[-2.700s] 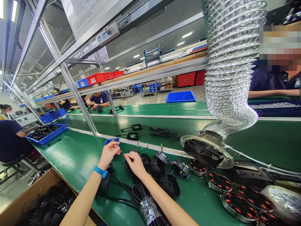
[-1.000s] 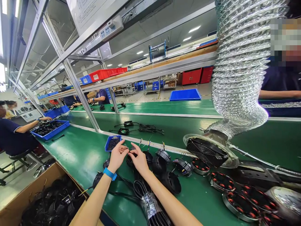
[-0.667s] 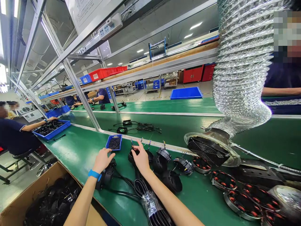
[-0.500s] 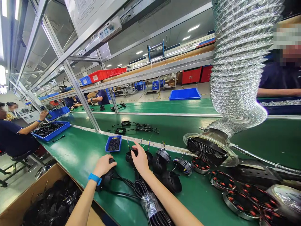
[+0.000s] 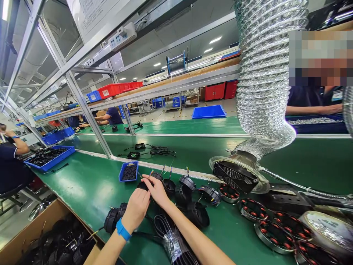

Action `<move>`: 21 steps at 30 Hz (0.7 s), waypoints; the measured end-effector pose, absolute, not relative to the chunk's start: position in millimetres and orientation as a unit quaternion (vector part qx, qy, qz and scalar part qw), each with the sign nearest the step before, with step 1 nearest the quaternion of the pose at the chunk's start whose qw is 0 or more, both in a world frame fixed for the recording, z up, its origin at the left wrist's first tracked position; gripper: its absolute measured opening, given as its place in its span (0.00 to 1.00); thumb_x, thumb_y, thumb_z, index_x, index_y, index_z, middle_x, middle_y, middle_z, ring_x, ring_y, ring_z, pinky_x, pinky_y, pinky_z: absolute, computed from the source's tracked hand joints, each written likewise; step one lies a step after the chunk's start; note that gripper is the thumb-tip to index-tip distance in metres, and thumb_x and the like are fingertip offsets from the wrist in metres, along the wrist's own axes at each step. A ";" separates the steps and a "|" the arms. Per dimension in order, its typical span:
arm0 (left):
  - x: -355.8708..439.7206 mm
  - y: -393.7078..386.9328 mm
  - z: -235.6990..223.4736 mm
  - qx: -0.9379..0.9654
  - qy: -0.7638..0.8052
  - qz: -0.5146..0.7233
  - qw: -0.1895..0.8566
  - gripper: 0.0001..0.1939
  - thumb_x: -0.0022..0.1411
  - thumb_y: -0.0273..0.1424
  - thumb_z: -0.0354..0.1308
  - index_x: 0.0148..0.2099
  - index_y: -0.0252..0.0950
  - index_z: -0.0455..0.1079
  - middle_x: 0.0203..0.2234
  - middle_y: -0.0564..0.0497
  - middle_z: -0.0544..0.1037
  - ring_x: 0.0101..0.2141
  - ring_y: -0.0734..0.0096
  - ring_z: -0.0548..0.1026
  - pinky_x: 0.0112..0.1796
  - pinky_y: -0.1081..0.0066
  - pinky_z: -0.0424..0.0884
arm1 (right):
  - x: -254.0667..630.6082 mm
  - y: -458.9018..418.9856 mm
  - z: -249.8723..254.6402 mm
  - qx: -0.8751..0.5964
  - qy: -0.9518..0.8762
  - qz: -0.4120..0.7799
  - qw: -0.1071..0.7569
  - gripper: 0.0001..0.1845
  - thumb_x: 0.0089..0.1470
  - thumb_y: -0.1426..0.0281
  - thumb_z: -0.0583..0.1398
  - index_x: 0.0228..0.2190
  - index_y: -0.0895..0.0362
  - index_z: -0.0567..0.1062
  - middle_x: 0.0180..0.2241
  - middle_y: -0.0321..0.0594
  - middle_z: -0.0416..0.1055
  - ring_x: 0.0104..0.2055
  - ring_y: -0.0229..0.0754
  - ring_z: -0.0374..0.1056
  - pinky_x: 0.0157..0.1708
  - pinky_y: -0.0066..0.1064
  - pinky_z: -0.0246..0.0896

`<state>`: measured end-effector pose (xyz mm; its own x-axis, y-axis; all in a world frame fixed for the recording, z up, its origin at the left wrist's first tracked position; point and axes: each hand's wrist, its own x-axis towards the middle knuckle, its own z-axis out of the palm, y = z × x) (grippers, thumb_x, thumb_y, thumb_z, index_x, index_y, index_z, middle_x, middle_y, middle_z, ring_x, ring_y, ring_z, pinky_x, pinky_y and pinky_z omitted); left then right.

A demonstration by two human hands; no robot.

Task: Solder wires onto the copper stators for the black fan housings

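Note:
My left hand point(image 5: 137, 208), with a blue wristband point(image 5: 122, 230), is curled over a black round part point(image 5: 141, 185) on the green bench. My right hand point(image 5: 156, 189) reaches in from the right, and its fingers close on the same part, where thin coloured wires stick up. Both hands touch each other just right of a small blue tray point(image 5: 128, 172) of little black pieces. More black round parts point(image 5: 187, 182) stand in a row to the right. Two others point(image 5: 113, 219) lie near the front edge, left of my left wrist.
Round stators with red-copper coils point(image 5: 253, 209) lie to the right, under a fan hood point(image 5: 238, 173) on a silver flexible duct point(image 5: 261, 73). A bagged cable bundle point(image 5: 176, 243) lies under my right forearm. A cardboard box point(image 5: 41, 235) of black parts stands at lower left. Other people sit nearby.
My left hand has left the black part near the front edge and come back to my right hand. Both now close on one part beside the blue tray.

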<state>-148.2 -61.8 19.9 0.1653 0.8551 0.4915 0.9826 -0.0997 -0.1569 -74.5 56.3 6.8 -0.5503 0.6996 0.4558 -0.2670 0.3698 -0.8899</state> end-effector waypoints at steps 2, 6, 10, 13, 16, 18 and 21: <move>-144.7 -61.4 19.6 -0.729 -0.628 -0.151 0.226 0.11 0.65 0.23 0.48 0.44 0.33 0.71 0.33 0.42 0.75 0.35 0.58 0.71 0.39 0.56 0.71 | -72.8 55.4 8.4 -0.147 -0.698 0.534 0.454 0.19 0.63 0.58 0.53 0.39 0.55 0.79 0.44 0.44 0.77 0.48 0.47 0.72 0.53 0.39 0.64; -148.6 -67.1 37.3 -0.734 -0.607 -0.253 0.168 0.09 0.62 0.27 0.54 0.44 0.34 0.72 0.35 0.43 0.75 0.38 0.60 0.72 0.39 0.60 0.72 | -68.2 50.9 12.5 -0.136 -0.719 0.476 0.487 0.22 0.66 0.59 0.49 0.36 0.55 0.78 0.40 0.44 0.76 0.46 0.44 0.71 0.50 0.37 0.63; -183.8 -60.1 70.8 -0.631 -0.646 -0.399 0.158 0.11 0.67 0.29 0.49 0.40 0.36 0.73 0.36 0.46 0.75 0.39 0.66 0.73 0.41 0.66 0.71 | -64.7 45.6 17.0 -0.138 -0.774 0.354 0.507 0.23 0.68 0.59 0.47 0.32 0.56 0.76 0.32 0.42 0.71 0.39 0.43 0.66 0.42 0.34 0.61; -225.7 -35.1 83.3 -0.549 -0.773 -0.290 0.131 0.15 0.68 0.29 0.45 0.42 0.36 0.73 0.40 0.46 0.76 0.40 0.68 0.74 0.43 0.68 0.71 | -63.3 41.1 19.8 -0.112 -0.828 0.261 0.483 0.25 0.69 0.61 0.45 0.28 0.56 0.73 0.29 0.41 0.69 0.35 0.42 0.63 0.39 0.34 0.57; -261.2 -4.5 76.1 -0.531 -0.822 -0.187 0.081 0.10 0.64 0.28 0.53 0.41 0.35 0.75 0.39 0.45 0.78 0.39 0.66 0.76 0.43 0.69 0.70 | -63.1 37.8 20.0 -0.074 -0.865 0.181 0.462 0.27 0.70 0.62 0.43 0.24 0.57 0.70 0.27 0.40 0.67 0.32 0.40 0.60 0.37 0.33 0.53; -276.6 12.2 65.0 -0.518 -0.841 -0.146 0.059 0.08 0.62 0.28 0.57 0.41 0.34 0.76 0.40 0.43 0.78 0.41 0.64 0.76 0.45 0.68 0.70 | -63.5 37.5 18.4 -0.073 -0.872 0.142 0.464 0.28 0.70 0.62 0.43 0.22 0.57 0.68 0.25 0.39 0.67 0.30 0.39 0.59 0.36 0.32 0.51; -289.7 28.3 49.1 -0.506 -0.857 -0.095 0.027 0.10 0.61 0.31 0.61 0.44 0.32 0.74 0.43 0.43 0.77 0.44 0.62 0.75 0.48 0.61 0.70 | -64.5 39.3 14.8 -0.087 -0.873 0.108 0.468 0.29 0.70 0.63 0.43 0.20 0.58 0.68 0.23 0.38 0.66 0.28 0.38 0.59 0.34 0.32 0.48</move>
